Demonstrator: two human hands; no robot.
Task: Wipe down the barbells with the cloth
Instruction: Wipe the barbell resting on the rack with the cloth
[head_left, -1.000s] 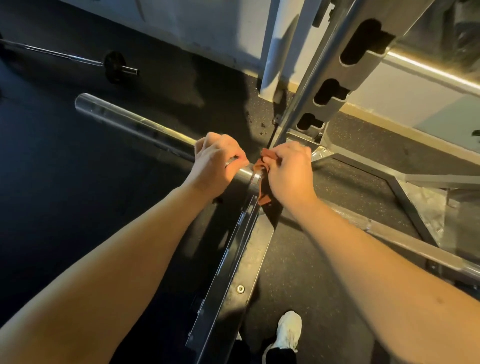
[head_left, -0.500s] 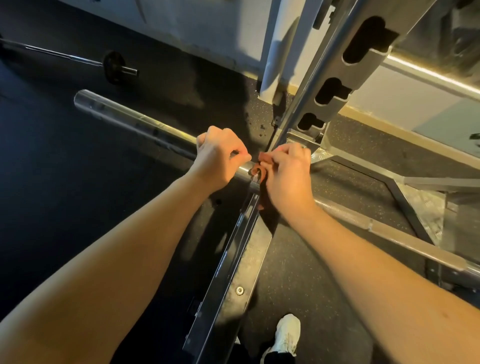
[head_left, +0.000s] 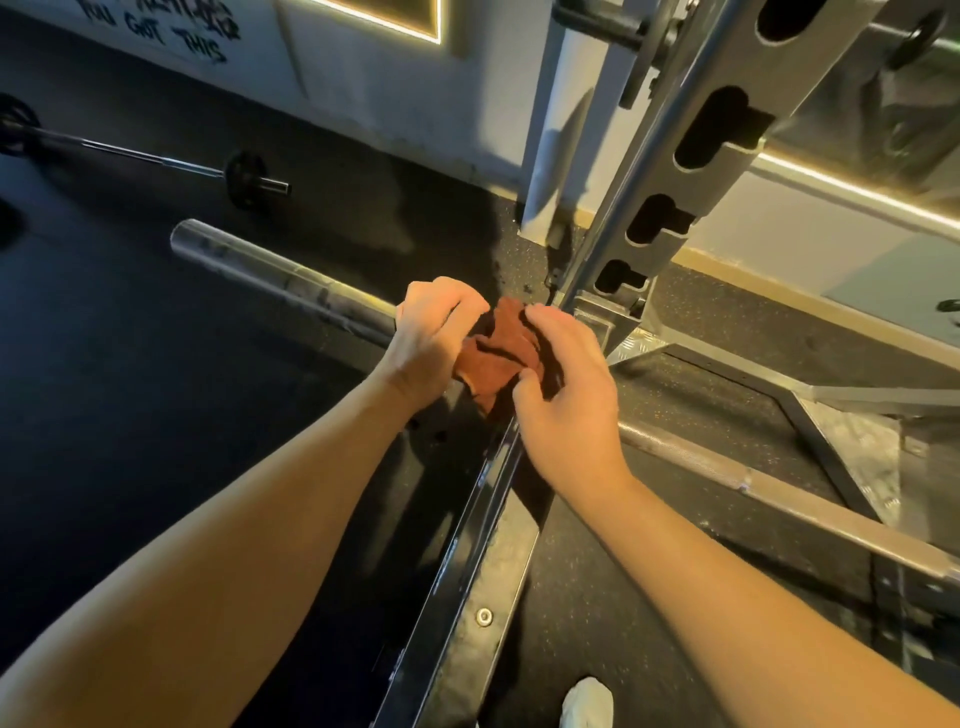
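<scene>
A steel barbell (head_left: 291, 288) runs from upper left to lower right across the rack, its thick sleeve end at the left. A crumpled rust-red cloth (head_left: 498, 353) sits bunched over the bar at the middle. My left hand (head_left: 431, 338) grips the cloth's left side with curled fingers. My right hand (head_left: 566, 384) holds its right side from above, fingers curled into the folds. The bar's shaft (head_left: 753, 483) continues out past my right wrist.
A grey rack upright (head_left: 675, 156) with keyhole slots rises just behind the hands. A black safety rail (head_left: 457, 561) runs toward me under the bar. A second barbell (head_left: 156, 161) with small plates lies on the dark rubber floor near the wall. My white shoe (head_left: 587, 704) shows at the bottom.
The cloth, earlier a small tuft hidden under my right hand, is now bunched up between both hands. My left hand has left the bare bar and taken the cloth.
</scene>
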